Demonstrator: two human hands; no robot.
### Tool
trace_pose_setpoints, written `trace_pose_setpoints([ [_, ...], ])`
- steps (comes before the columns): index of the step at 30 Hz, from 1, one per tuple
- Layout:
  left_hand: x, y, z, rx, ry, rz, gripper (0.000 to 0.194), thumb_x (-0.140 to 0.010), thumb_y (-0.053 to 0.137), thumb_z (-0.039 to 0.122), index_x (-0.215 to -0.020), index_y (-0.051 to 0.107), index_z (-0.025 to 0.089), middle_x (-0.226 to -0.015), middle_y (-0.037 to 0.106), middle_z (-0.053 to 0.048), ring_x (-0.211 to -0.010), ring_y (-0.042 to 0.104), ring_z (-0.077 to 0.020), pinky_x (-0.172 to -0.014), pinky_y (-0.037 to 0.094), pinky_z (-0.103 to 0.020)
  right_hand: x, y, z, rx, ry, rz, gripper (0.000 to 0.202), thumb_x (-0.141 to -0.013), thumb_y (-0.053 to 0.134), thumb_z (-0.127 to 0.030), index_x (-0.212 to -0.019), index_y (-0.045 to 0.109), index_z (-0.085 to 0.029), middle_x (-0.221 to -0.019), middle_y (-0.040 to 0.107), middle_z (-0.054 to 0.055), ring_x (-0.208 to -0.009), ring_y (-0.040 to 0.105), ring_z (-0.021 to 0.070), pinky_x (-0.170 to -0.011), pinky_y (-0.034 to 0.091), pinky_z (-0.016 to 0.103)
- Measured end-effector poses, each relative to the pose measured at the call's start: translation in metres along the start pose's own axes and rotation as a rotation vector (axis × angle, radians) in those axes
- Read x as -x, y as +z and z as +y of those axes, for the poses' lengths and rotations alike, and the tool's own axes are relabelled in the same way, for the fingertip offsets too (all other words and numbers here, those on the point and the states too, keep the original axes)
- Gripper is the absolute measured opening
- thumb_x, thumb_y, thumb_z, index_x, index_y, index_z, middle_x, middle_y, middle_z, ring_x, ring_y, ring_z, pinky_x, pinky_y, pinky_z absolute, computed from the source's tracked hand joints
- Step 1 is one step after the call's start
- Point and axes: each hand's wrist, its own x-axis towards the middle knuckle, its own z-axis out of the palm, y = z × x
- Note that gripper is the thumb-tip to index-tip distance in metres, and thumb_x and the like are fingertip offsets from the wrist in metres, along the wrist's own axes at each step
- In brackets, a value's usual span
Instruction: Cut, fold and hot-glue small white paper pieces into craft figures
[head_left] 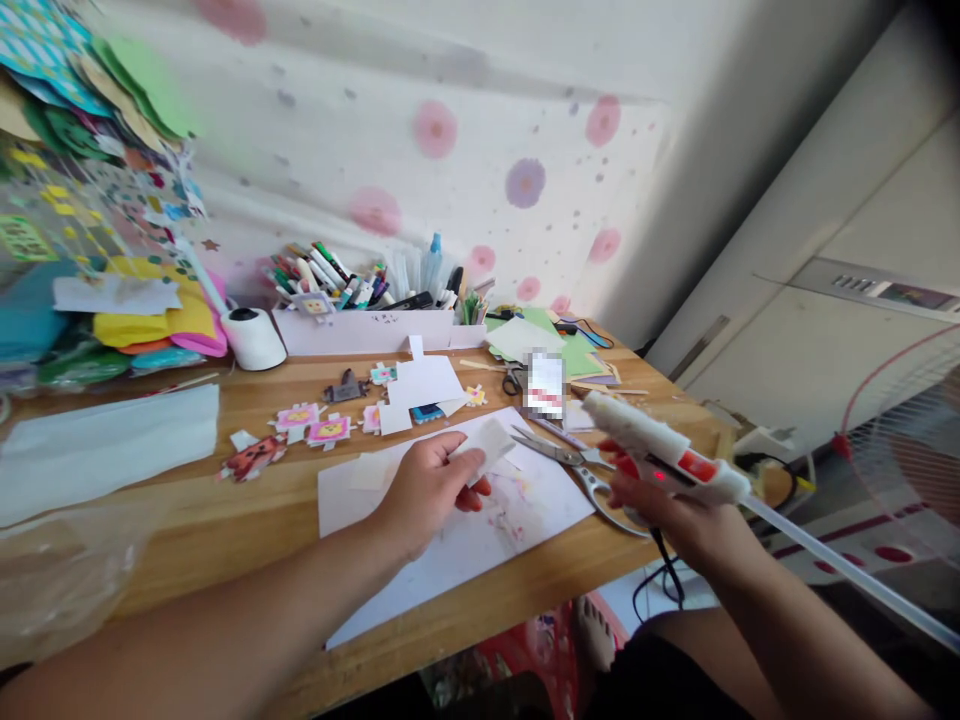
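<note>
While the card (491,443), mid-frame, is pinched in the left hand (433,487), the right hand (664,508) wraps the glue gun (686,460) at right. Between them, scissors (574,458) lie partly on paper (450,565); both forearms (247,595) slant from the lower corners.

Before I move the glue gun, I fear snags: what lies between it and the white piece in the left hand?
In the head view, scissors lie between the glue gun and the white piece, across the right edge of the white sheet.
</note>
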Motion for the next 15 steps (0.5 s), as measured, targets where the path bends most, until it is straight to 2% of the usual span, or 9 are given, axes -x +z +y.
trace_pose_setpoints([
  [3, 0.001, -0.001, 0.001, -0.114, 0.067, 0.005, 0.021, -0.083, 0.053, 0.031, -0.069, 0.055, 0.015, -0.057, 0.060, 0.002, -0.047, 0.054, -0.0088, -0.047, 0.044, -0.021, 0.008, 0.018, -0.015, -0.022, -0.076, -0.118, 0.020, -0.077, 0.066, -0.032, -0.095, 0.061, -0.024, -0.079, 0.063, 0.002, -0.069, 0.062, 0.0183, -0.061, 0.053, 0.031],
  [7, 0.002, -0.004, 0.000, -0.273, 0.142, 0.009, 0.025, -0.085, 0.052, 0.034, -0.068, 0.056, 0.016, -0.059, 0.060, 0.001, -0.049, 0.054, -0.0099, -0.047, 0.043, -0.022, 0.008, 0.032, -0.019, 0.062, -0.212, -0.184, 0.007, -0.078, 0.063, -0.029, -0.082, 0.060, -0.024, -0.091, 0.062, 0.004, -0.077, 0.062, 0.0192, -0.068, 0.053, 0.034],
  [11, 0.001, -0.006, -0.002, -0.368, 0.188, 0.021, 0.027, -0.087, 0.049, 0.037, -0.070, 0.057, 0.017, -0.059, 0.061, 0.001, -0.049, 0.054, -0.0104, -0.047, 0.042, -0.021, 0.005, 0.038, -0.019, 0.211, -0.319, -0.210, 0.004, -0.080, 0.060, -0.024, -0.077, 0.058, -0.022, -0.077, 0.060, 0.002, -0.075, 0.059, 0.0191, -0.064, 0.049, 0.032],
  [15, 0.001, -0.005, -0.003, -0.412, 0.213, 0.027, 0.027, -0.087, 0.050, 0.038, -0.070, 0.058, 0.018, -0.059, 0.062, 0.001, -0.049, 0.055, -0.0106, -0.047, 0.042, -0.021, 0.004, 0.041, -0.018, 0.260, -0.332, -0.172, 0.007, -0.080, 0.060, -0.023, -0.075, 0.056, -0.021, -0.073, 0.057, 0.001, -0.071, 0.057, 0.0178, -0.062, 0.047, 0.032],
])
